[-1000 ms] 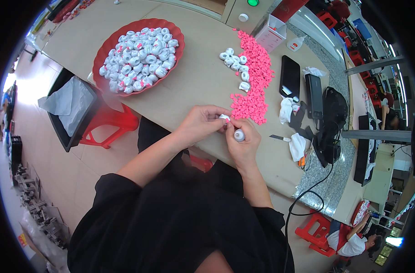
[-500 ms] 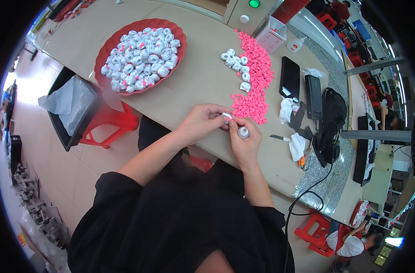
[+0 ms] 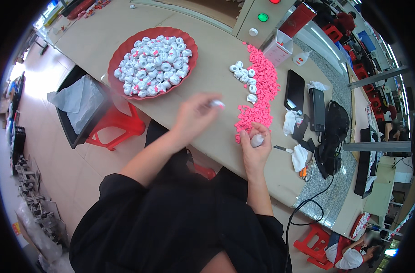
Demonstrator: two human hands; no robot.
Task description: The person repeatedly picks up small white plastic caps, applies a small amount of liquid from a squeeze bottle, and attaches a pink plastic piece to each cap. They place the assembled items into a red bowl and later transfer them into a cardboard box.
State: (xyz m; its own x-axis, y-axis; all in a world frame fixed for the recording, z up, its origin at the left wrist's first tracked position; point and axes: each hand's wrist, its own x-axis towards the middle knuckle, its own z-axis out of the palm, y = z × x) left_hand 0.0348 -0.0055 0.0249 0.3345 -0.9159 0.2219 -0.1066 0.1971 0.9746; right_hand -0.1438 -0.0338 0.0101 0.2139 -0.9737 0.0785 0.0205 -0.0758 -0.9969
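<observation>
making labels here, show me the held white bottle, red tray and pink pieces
Held white bottle (image 3: 257, 140): head view, visible body
Red tray (image 3: 194, 60): head view, right rim
Pink pieces (image 3: 265, 85): head view, mid-heap

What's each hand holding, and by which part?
Left hand: small white piece, pinched; exact part blurred. Right hand: white bottle, one end showing; gripped part hidden.

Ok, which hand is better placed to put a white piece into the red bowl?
Probably the left hand: it holds a white piece and is nearer the red bowl. The right hand is farther off, beside the pink pieces, and holds a bottle.
</observation>
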